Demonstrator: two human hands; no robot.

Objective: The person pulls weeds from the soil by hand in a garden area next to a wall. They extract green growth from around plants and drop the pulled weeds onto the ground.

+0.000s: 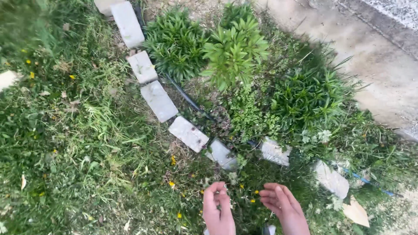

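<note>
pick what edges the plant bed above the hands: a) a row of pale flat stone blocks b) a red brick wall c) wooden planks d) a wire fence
a, a curved row of pale stone blocks runs between the grass and the leafy plants, just above the left hand and right hand.

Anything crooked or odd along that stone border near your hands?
Yes. The edging stones sit unevenly: several are tilted, gapped and half overgrown by weeds near the left hand and right hand. A black hose runs behind them.
</note>
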